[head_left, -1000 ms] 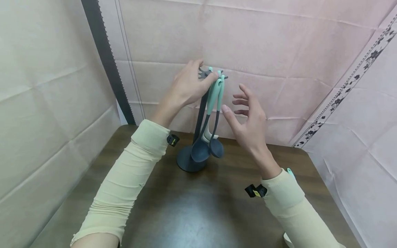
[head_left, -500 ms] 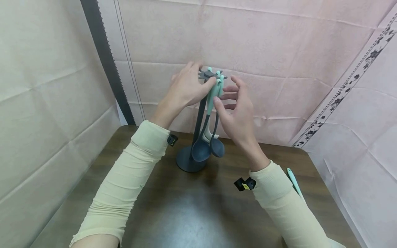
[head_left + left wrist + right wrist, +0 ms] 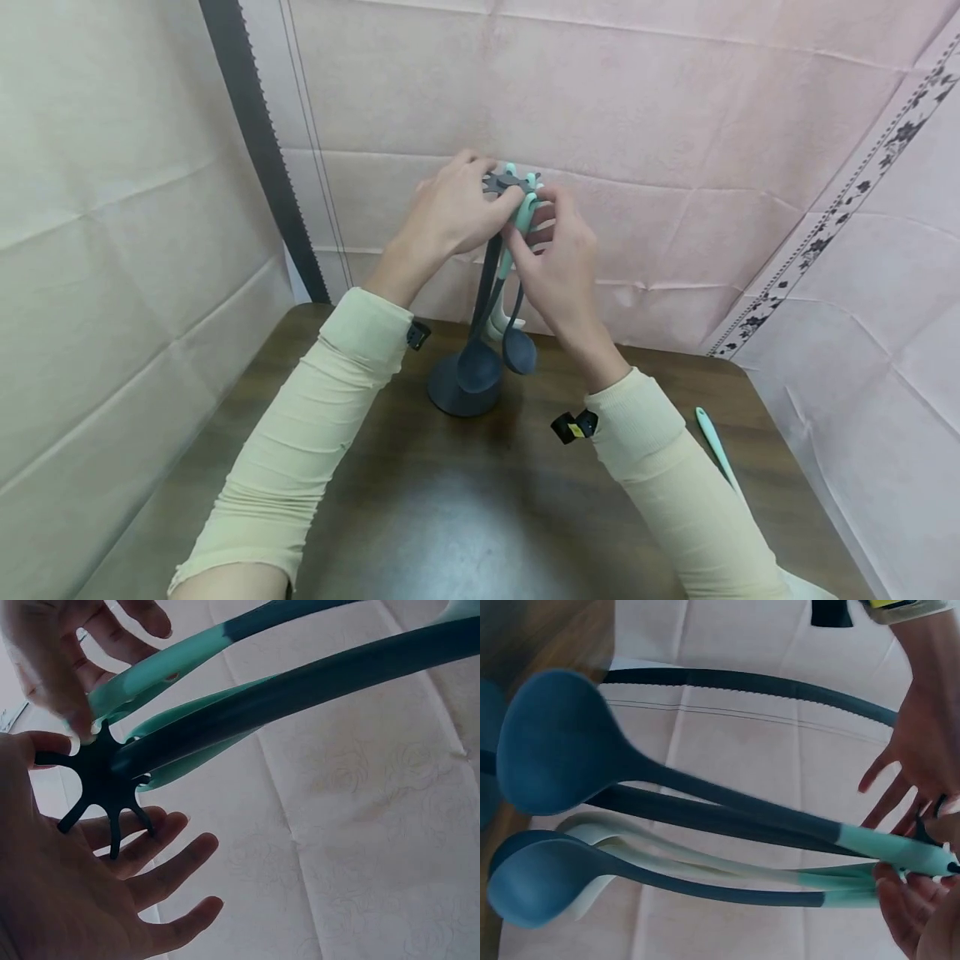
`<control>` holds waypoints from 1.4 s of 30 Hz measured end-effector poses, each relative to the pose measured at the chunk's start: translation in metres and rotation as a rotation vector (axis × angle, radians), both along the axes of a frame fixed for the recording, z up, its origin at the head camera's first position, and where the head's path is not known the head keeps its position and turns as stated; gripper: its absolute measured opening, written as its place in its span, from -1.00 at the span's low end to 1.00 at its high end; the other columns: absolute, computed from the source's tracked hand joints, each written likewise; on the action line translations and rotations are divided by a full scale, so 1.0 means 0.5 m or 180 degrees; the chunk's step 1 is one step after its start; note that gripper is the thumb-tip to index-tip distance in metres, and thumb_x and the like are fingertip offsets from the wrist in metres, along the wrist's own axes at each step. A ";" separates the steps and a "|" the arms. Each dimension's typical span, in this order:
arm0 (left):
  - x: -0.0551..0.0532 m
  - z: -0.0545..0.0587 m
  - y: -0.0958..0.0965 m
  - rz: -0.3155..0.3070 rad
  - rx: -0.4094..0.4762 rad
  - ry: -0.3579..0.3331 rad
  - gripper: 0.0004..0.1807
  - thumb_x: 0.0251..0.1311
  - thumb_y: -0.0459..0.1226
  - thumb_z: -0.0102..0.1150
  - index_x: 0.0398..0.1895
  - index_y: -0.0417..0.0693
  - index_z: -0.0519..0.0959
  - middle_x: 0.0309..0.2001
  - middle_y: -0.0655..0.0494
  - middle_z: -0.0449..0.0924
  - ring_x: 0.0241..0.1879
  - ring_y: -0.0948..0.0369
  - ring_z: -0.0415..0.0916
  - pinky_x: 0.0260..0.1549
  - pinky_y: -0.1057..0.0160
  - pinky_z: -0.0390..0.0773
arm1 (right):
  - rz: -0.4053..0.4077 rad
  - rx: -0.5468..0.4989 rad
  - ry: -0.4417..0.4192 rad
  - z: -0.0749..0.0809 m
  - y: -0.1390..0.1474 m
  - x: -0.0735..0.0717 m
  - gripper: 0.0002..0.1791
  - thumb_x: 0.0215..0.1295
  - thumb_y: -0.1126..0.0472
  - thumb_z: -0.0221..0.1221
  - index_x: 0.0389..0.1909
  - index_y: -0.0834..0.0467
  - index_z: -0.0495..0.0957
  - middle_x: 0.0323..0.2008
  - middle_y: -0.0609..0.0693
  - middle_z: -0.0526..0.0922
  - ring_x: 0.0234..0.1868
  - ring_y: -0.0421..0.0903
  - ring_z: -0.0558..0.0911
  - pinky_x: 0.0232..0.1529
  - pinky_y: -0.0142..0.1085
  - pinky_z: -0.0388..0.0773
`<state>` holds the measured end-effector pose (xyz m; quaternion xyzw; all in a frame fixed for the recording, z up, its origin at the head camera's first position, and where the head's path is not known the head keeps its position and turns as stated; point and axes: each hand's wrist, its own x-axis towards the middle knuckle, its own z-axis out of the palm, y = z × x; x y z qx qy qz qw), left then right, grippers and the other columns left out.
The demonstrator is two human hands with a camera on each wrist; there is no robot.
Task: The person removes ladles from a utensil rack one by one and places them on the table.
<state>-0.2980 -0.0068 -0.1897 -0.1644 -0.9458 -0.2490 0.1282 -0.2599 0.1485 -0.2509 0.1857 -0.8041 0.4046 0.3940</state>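
A dark utensil stand (image 3: 450, 387) stands upright on the table, its top a hub with curved hooks (image 3: 101, 776). My left hand (image 3: 453, 204) holds that hub, thumb at the near side and fingers reaching behind the hooks. My right hand (image 3: 558, 262) pinches the mint handle of the front ladle (image 3: 559, 742) near its top. This ladle's navy bowl hangs low over the stand's base. Beside it hangs a second navy ladle (image 3: 519, 350), its handle partly hidden by my right hand. Behind these hang pale utensils with mint handles (image 3: 675, 855).
A utensil with a mint handle (image 3: 716, 446) lies on the wooden table (image 3: 465, 500) to the right, partly covered by my right sleeve. A white edge of something (image 3: 806, 587) shows at the lower right. Pale creased cloth (image 3: 637, 108) forms a wall close behind the stand.
My right hand has moved left and in to the stand, from apart to pinching the front ladle's handle. The ladle bowls have shifted slightly left. My left hand has stayed at the hub.
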 end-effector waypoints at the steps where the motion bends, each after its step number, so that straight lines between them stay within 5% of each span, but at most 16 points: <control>1: 0.000 0.001 0.001 -0.0010 -0.0021 -0.0008 -0.17 0.42 0.30 -0.23 0.65 0.17 0.28 0.56 0.21 0.27 0.49 0.16 0.30 0.49 -0.06 0.17 | 0.0002 -0.0009 0.0021 -0.002 0.002 -0.004 -0.58 0.42 0.19 0.33 0.19 0.26 0.49 -0.21 0.11 0.71 -0.33 -0.04 0.78 -0.21 -0.16 0.76; 15: 0.004 0.012 -0.002 -0.0099 -0.0110 -0.0138 -0.16 0.42 0.29 -0.23 0.68 0.19 0.20 0.60 0.23 0.18 0.52 0.12 0.24 0.49 -0.05 0.21 | 0.0059 0.0080 -0.0112 0.003 0.017 0.000 -0.68 0.45 0.22 0.29 0.14 0.19 0.52 -0.32 0.06 0.69 -0.41 -0.06 0.76 -0.33 -0.14 0.73; 27: 0.004 -0.010 0.001 -0.0125 0.0399 -0.0087 -0.20 0.41 0.23 -0.10 0.63 0.13 0.30 0.58 0.22 0.23 0.46 0.15 0.32 0.37 0.08 0.41 | 0.0179 0.0038 -0.0218 0.001 0.022 0.002 -0.62 0.46 0.17 0.31 0.21 0.15 0.51 -0.32 0.05 0.66 -0.40 -0.09 0.74 -0.32 -0.18 0.70; 42: 0.003 -0.011 -0.002 -0.0146 0.0393 -0.0076 -0.21 0.42 0.23 -0.07 0.61 0.09 0.33 0.54 0.18 0.28 0.41 0.14 0.36 0.35 0.09 0.43 | 0.0200 0.0248 -0.0194 0.024 0.038 0.018 -0.59 0.43 0.18 0.34 0.21 0.19 0.53 -0.35 0.05 0.68 -0.48 -0.09 0.73 -0.48 -0.41 0.58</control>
